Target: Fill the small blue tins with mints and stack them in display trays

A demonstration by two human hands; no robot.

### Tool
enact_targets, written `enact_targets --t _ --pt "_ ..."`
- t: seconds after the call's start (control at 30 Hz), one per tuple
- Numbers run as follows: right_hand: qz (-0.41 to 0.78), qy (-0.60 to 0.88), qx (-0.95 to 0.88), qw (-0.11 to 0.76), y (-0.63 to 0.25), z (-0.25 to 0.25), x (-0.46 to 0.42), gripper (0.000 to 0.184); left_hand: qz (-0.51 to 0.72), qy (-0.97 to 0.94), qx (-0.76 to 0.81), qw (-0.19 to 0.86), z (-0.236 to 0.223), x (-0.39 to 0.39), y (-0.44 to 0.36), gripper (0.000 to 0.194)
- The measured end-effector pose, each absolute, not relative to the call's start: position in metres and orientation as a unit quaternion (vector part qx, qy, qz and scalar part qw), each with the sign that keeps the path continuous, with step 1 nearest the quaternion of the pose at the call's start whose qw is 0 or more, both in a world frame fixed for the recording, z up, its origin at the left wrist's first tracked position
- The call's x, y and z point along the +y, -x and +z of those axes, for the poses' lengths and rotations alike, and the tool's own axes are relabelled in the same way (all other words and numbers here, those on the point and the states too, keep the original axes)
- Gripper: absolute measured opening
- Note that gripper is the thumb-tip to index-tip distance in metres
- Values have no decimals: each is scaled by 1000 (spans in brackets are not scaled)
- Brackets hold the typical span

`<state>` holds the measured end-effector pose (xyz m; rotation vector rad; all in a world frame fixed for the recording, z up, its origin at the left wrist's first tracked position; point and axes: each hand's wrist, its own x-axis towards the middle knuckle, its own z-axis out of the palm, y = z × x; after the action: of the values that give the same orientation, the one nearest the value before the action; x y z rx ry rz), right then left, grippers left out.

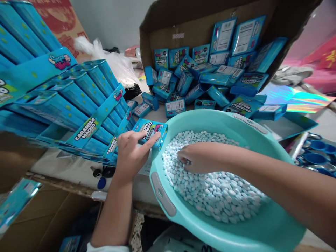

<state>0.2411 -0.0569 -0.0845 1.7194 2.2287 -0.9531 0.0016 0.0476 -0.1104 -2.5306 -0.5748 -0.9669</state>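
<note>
My left hand [132, 152] grips a small blue candy box [153, 131] with "Caramelo Macizo" print, fingers lying across its face. That box rests against the left rim of a turquoise plastic tub [278, 150]. Inside the tub lies a heap of small pale blue and white candies [223, 196]. My right hand [195, 157] reaches in from the right, its fingers curled and partly sunk among the candies. A small dark spot shows by those fingers, but what they hold is hidden.
At left, stacked display trays [91, 122] hold tall blue boxes. A cardboard carton [162, 38] behind the tub holds many candy boxes [196, 73]. Blue, metal-rimmed round items [316, 157] lie at right. Keys [101, 176] sit near the table edge.
</note>
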Motion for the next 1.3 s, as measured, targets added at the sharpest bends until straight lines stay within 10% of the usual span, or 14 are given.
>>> enact_targets --t 0.37,0.83,0.97,1.3 --pt "-324 -576 744 94 -241 -83 -55 10 -351 903 -197 150 -112 45 -4 49" --pt "-333 -586 731 107 -240 -90 -55 6 -255 768 -533 -248 -110 61 9 59" --pt "-321 -582 742 86 -243 -95 -57 9 -374 754 -471 -265 -111 55 4 75" --pt "-358 -565 732 128 -243 -79 -63 32 -729 631 -216 -155 -100 58 3 42"
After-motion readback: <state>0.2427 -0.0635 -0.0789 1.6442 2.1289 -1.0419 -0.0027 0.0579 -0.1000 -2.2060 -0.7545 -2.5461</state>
